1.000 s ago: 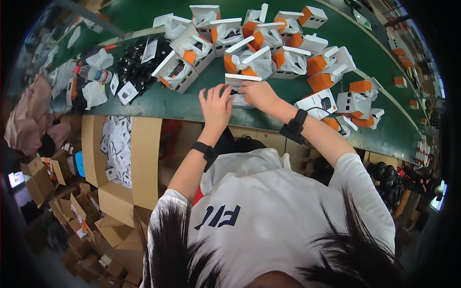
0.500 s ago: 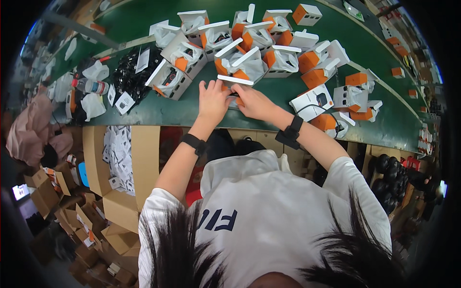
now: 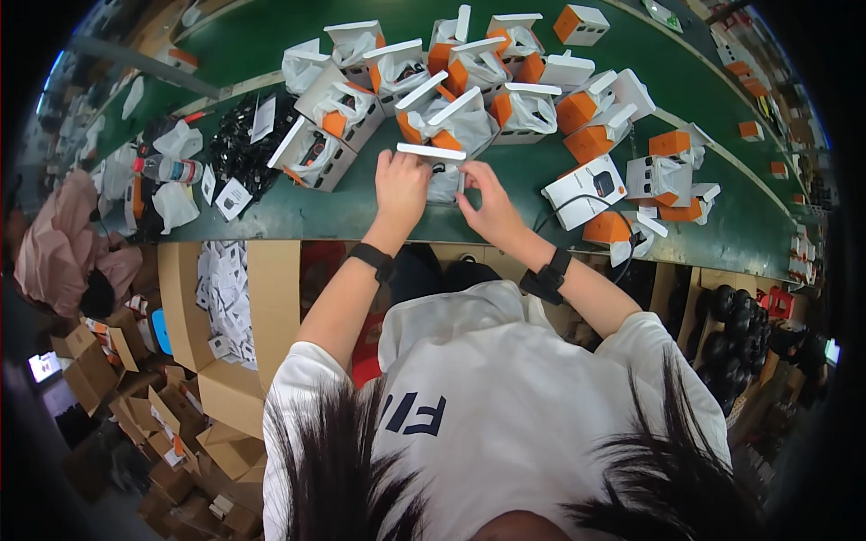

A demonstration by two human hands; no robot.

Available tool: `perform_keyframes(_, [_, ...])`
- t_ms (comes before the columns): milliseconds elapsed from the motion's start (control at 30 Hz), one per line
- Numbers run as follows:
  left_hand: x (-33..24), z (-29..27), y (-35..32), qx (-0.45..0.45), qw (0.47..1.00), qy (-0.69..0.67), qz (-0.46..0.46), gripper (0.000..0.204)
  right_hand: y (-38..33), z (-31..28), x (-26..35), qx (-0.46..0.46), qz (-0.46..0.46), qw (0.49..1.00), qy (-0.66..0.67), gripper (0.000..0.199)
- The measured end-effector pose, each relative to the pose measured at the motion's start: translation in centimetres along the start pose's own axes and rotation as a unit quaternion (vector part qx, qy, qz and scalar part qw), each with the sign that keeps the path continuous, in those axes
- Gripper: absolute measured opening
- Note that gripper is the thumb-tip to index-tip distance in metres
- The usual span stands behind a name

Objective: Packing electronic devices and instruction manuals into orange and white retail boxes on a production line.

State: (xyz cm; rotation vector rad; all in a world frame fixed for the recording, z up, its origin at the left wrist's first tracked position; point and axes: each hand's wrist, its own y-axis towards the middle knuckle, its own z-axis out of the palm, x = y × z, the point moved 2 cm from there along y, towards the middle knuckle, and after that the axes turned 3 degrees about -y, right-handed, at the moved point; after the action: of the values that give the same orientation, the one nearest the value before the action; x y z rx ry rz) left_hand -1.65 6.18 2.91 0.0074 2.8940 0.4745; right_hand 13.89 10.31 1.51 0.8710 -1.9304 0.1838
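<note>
A small white box (image 3: 431, 151), its lid raised, stands at the table's front edge between my two hands. Inside it lies a whitish plastic bag (image 3: 443, 187) with a bit of something dark showing at its top. My left hand (image 3: 401, 189) grips the left side of this box, fingers bent over its edge. At its right side is my right hand (image 3: 492, 203), thumb and fingers apart, fingertips at or very near the box wall. Just beyond, several white and orange boxes (image 3: 325, 153) stand with lids up and bagged items inside.
On the left lie a heap of black cables (image 3: 244, 144), a bottle (image 3: 171, 169) and a white card (image 3: 234, 198). A closed white box (image 3: 585, 191) with a dark cable lies right. Below the table edge stands an open carton (image 3: 275, 316) of leaflets. Another person's sleeve (image 3: 59, 234) is far left.
My right hand has drawn back to the right from the box's middle, its fingers spreading. The bag inside the box now shows. My left hand stays at the box's left side.
</note>
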Motion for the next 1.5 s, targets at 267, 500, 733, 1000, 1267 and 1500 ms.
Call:
perform_keyframes(267, [0.8, 0.3, -2.6, -0.043, 0.966, -0.256, -0.008, 0.011, 0.1, 1.1, -0.4, 0.016, -0.084, 0.995, -0.052, 0.033])
perform_keyframes(500, [1.3, 0.3, -4.4, -0.108, 0.966, -0.231, -0.033, 0.014, 0.5, 0.7, -0.3, -0.17, -0.021, 0.922, 0.348, 0.033])
perform_keyframes(733, [2.1, 0.6, -4.7, -0.046, 0.952, -0.29, -0.085, 0.015, 0.4, 0.6, -1.5, 0.024, -0.085, 0.996, 0.016, 0.026])
perform_keyframes(1000, [2.9, -2.0, -4.0, -0.11, 0.9, -0.404, -0.122, 0.03, 0.1, 0.6, -1.5, 0.02, -0.067, 0.997, 0.014, 0.022])
perform_keyframes(1267, [5.6, 1.0, -3.4, 0.024, 0.951, -0.28, 0.133, 0.031, 0.0, 1.2, -1.5, -0.008, -0.149, 0.987, -0.06, 0.019])
perform_keyframes(1500, [4.6, 0.9, -4.0, 0.057, 0.964, -0.192, 0.174, 0.033, -0.4, 1.5, -2.0, -0.03, -0.07, 0.996, -0.051, 0.032])
